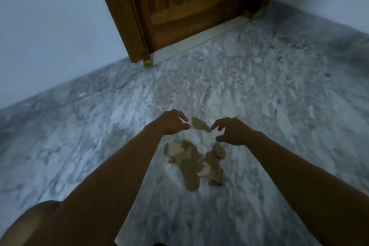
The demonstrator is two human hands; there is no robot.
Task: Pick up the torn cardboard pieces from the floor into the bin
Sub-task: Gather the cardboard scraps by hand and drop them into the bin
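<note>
Two hands reaching over floor (279,126), left hand (173,124) curling, grip unclear, right hand (229,132) loosely spreading beside far cardboard piece (199,125), cardboard pile (195,164) lying nearer.

**Count: cardboard scraps, hands, one door**

Two bare hands show at mid-frame: the left hand (173,124) and the right hand (229,133). One torn brown cardboard piece (199,125) lies alone between them. Below it, at lower centre, a heap of torn brown cardboard pieces (189,173) holds perhaps seven or eight; blur and overlap keep that tally loose. One brown panelled wooden door (191,6) stands at top centre. One bare knee (36,217) shows at lower left.
</note>
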